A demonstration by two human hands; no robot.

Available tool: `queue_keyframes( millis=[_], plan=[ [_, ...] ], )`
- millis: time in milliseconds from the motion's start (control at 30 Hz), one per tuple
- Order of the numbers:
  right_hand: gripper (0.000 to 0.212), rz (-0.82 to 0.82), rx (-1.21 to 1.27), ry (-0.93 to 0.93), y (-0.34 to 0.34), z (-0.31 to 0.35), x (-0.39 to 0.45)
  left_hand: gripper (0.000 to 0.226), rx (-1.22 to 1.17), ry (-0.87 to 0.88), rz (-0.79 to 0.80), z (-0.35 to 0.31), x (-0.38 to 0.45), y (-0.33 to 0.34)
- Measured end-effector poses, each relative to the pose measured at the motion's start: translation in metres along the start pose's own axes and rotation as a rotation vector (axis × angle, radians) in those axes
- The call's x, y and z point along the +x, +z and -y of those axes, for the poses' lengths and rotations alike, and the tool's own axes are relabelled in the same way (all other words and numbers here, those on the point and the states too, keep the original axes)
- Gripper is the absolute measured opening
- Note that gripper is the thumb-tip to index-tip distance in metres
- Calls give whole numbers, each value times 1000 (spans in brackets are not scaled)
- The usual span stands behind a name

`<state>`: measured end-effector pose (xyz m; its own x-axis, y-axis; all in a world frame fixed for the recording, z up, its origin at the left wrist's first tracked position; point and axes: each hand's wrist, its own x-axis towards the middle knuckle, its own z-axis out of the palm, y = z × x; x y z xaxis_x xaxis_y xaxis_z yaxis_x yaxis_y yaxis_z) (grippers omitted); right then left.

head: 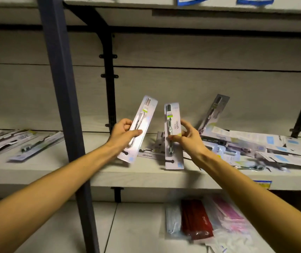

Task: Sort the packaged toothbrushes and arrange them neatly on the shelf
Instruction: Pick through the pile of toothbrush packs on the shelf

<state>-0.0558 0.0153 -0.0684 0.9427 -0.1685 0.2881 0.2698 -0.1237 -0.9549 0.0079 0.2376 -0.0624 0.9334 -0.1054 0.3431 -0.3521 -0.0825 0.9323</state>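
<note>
The left hand (123,133) grips a long pale card-backed pack holding a white toothbrush (140,125), fingers closed around its middle, thumb across the front. The right hand (186,138) pinches a similar pack with a dark-handled toothbrush (173,136), thumb and fingers closed on its edges. Both packs are raised side by side, fronts towards the camera, just above the pale wooden shelf board (127,176); likely this lets the person compare the two colours before sorting them.

To the right, a loose heap of toothbrush packs (255,148) lies overlapping on the shelf, one leaning on the back panel. Left of the dark metal upright post (62,88), a few more packs (18,143) lie flat, possibly a started group. Motion blur hides most printing, and the heap's count cannot be told. The items on the shelf below are cut off.
</note>
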Motion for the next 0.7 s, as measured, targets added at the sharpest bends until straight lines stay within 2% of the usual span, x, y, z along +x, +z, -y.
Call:
queue_keyframes(
  millis=[167, 233, 367, 533, 700],
  plan=[
    [74, -24, -44, -40, 14, 16, -32, 23, 90, 80, 45, -18, -34, -18],
    [71, -21, -39, -66, 18, 21, -44, 22, 136, 124, 56, -20, -52, -24],
    [61, -14, -58, -69, 20, 24, -65, 11, 56, 136, 105, -21, -83, -35],
    [44, -57, -25, -145, 34, 10, -100, 21, 378, 363, -151, -19, -117, -55],
    [31, -24, -27, -191, 61, -7, -136, 30, 514, 499, -164, -9, -157, -88]
  ],
)
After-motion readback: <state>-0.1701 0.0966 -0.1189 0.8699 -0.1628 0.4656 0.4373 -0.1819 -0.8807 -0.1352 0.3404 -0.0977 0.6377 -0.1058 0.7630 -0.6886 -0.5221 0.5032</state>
